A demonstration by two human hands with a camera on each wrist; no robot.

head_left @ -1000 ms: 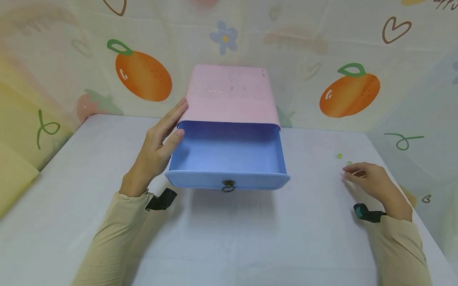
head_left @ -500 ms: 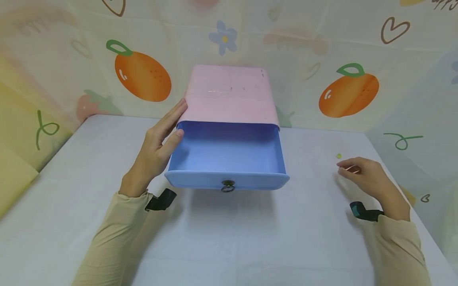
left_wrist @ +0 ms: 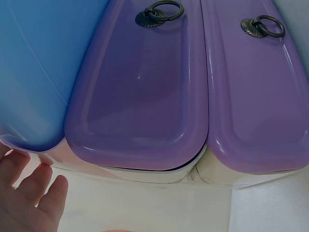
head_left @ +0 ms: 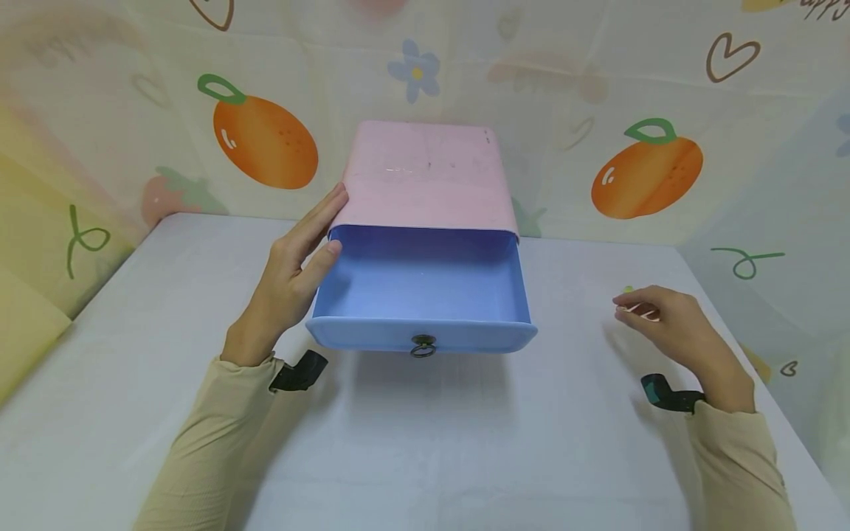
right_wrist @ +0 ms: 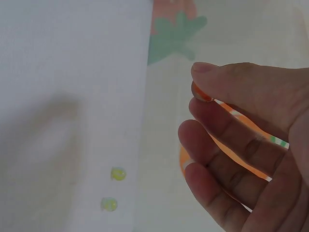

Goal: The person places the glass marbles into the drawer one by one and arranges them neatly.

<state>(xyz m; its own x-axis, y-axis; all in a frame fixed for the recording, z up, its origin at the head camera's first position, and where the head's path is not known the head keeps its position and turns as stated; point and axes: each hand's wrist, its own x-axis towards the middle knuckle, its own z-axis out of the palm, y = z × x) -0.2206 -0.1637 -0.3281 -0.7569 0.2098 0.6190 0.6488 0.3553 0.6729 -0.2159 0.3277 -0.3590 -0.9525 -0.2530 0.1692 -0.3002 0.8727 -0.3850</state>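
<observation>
My left hand (head_left: 282,284) rests with extended fingers against the left side of a pink drawer unit (head_left: 428,177). Its top blue drawer (head_left: 425,335) is pulled out, and the inside looks bare. In the left wrist view, fingertips touch the casing beside this drawer. Off to the right, my right hand (head_left: 671,321) hovers above the table. Its thumb and index finger pinch a small glassy bead (right_wrist: 202,93), mostly covered by the fingertips. Two yellow-green beads, a nearer one (right_wrist: 109,204) and another (right_wrist: 118,173), lie on the table in the right wrist view.
Two purple drawers, one (left_wrist: 140,92) beside the blue drawer and another (left_wrist: 263,92) beyond it, are shut and carry ring pulls. A white cloth covers the table (head_left: 425,457). Behind stands a printed curtain (head_left: 544,88).
My right hand has shifted left, a little toward the drawer unit, with its pinch kept. In the head view it now hides most of the beads on the table. The left hand stays put.
</observation>
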